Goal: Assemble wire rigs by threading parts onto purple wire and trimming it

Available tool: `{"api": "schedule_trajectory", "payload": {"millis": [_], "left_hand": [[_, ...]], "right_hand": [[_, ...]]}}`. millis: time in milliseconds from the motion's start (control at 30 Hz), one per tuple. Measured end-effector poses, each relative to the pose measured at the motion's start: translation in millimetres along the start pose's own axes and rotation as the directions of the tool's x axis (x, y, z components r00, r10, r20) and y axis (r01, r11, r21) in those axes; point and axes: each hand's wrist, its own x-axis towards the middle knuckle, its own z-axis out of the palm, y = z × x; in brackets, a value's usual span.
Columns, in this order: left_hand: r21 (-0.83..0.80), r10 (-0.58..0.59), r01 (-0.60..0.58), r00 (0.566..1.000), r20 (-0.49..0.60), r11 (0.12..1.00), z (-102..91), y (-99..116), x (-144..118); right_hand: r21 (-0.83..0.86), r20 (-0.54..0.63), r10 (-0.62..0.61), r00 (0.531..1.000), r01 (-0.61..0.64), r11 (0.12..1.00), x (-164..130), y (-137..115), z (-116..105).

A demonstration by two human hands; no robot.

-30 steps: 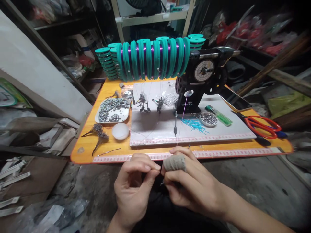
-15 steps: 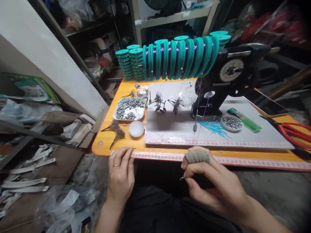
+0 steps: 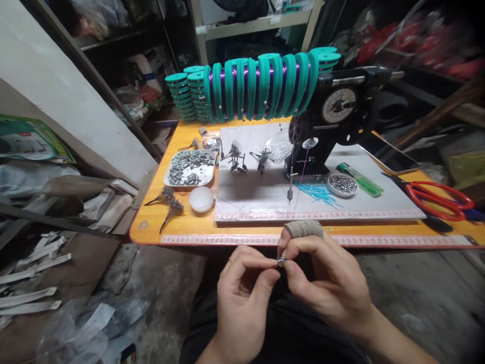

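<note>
Both hands meet just in front of the table edge, above my lap. My right hand (image 3: 331, 283), with grey tape wrapped round a finger, pinches a tiny shiny metal piece (image 3: 281, 260) between thumb and fingertips. My left hand (image 3: 242, 298) closes thumb and forefinger at the other end of this piece; its exact kind is too small to make out. A thin purple line (image 3: 304, 169) runs down from the black winding machine (image 3: 312, 151) toward my right hand. Beside that line hangs a small dark weight (image 3: 290, 194).
Green spools (image 3: 261, 88) sit on the machine. Left on the table (image 3: 151, 215) are a tray of metal pieces (image 3: 206, 179), a white cup (image 3: 201, 199) and dark bristly bundles (image 3: 170, 205). Rightward lie a dish of metal bits (image 3: 343, 185), a green cutter (image 3: 364, 182) and red-handled scissors (image 3: 441, 199).
My left hand has left the ruler strip on the table edge and come right to my right hand, its fingertips now closed at the small metal piece. The camera view has shifted slightly.
</note>
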Motion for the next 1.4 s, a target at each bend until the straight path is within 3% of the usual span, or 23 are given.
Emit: {"api": "schedule_trajectory", "payload": {"millis": [100, 200, 700, 867, 1033, 1167, 1300, 1400], "left_hand": [[-0.208, -0.108, 0.104, 0.994, -0.004, 0.972, 11.5, -5.3, 3.2], [-0.269, -0.134, 0.13, 0.991, 0.002, 0.954, 11.0, -8.0, 5.2], [-0.229, -0.084, 0.085, 0.996, 0.014, 0.97, 9.3, -4.8, 8.1], [-0.086, -0.03, 0.031, 0.999, 0.011, 0.996, 6.4, -5.0, 6.3], [-0.053, 0.109, -0.112, 0.993, -0.047, 0.992, 4.9, -11.5, 4.2], [-0.103, 0.194, -0.189, 0.98, 0.043, 0.977, 2.4, -9.8, 7.3], [-0.031, 0.128, -0.125, 0.987, 0.096, 0.992, -5.9, -7.5, 0.6], [0.128, 0.096, -0.094, 0.995, -0.008, 0.987, -9.8, -12.0, -12.4]], "right_hand": [[0.026, -0.071, 0.065, 0.995, -0.064, 0.998, -3.5, -0.6, 0.9], [0.038, -0.071, 0.09, 0.993, -0.088, 0.995, -4.5, -0.6, 1.3], [0.093, -0.05, 0.094, 0.994, -0.089, 0.992, -5.7, 3.6, 4.8], [0.072, -0.004, 0.077, 0.997, -0.077, 0.994, -2.6, 1.6, 3.4], [0.06, 0.115, 0.0, 0.993, -0.007, 0.998, -1.3, -0.7, -0.7], [0.043, 0.213, -0.096, 0.972, 0.089, 0.995, 4.7, -4.8, -6.4], [0.046, 0.237, -0.332, 0.913, 0.331, 0.943, 21.9, 0.7, -11.4], [-0.086, 0.228, -0.451, 0.863, 0.479, 0.874, 39.3, 11.6, -10.4]]}}
